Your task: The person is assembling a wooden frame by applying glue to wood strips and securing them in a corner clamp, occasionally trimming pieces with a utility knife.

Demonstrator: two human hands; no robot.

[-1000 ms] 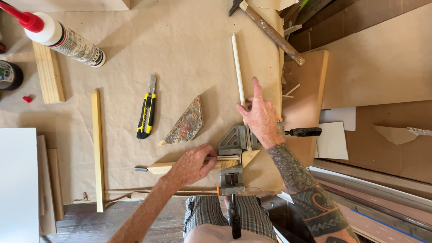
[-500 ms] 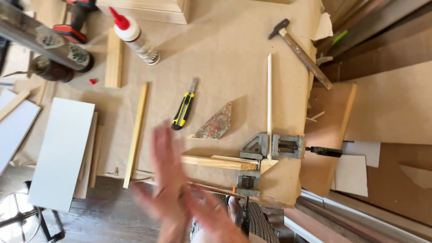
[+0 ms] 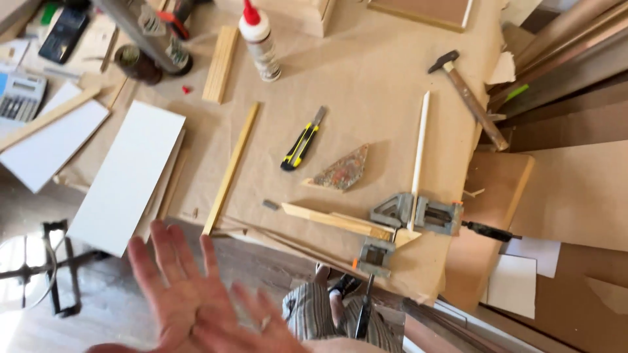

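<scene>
Brown kraft paper covers the tabletop [image 3: 366, 72], its near edge running just above our fingers.

Hands: our left hand [image 3: 173, 287] and right hand [image 3: 252, 327] overlap low in view, blurred, palms toward us, fingers spread apart and clamped on nothing. A second ago they rested on the corner clamp [image 3: 409, 219] and the mitred wood strip [image 3: 330, 219]; half a second ago they were already off and together below the work. We judge the joint left to hold by the clamp alone.

Work, up and to the right of our fingers: corner clamp at the near edge, gripping the mitred wood strip, which lies flat pointing left, and the white moulding strip [image 3: 418, 153], which runs away from us. A clamp handle hangs past the edge.

Further from the fingers:
- yellow utility knife [image 3: 301, 145], beside a triangular patterned offcut [image 3: 343, 170];
- long yellow wood strip [image 3: 230, 167], almost straight above our left fingers, its near end at the edge;
- glue bottle [image 3: 260, 42] with red cap, upright, far side;
- hammer [image 3: 471, 98], far right.

Left of the fingers: white panels [image 3: 127, 173] overhang the edge, with floor and a stool below.

Open room: bare paper between knife, glue bottle and white moulding strip; the near edge is crowded at the clamp, and stacked boards close the right side.
</scene>
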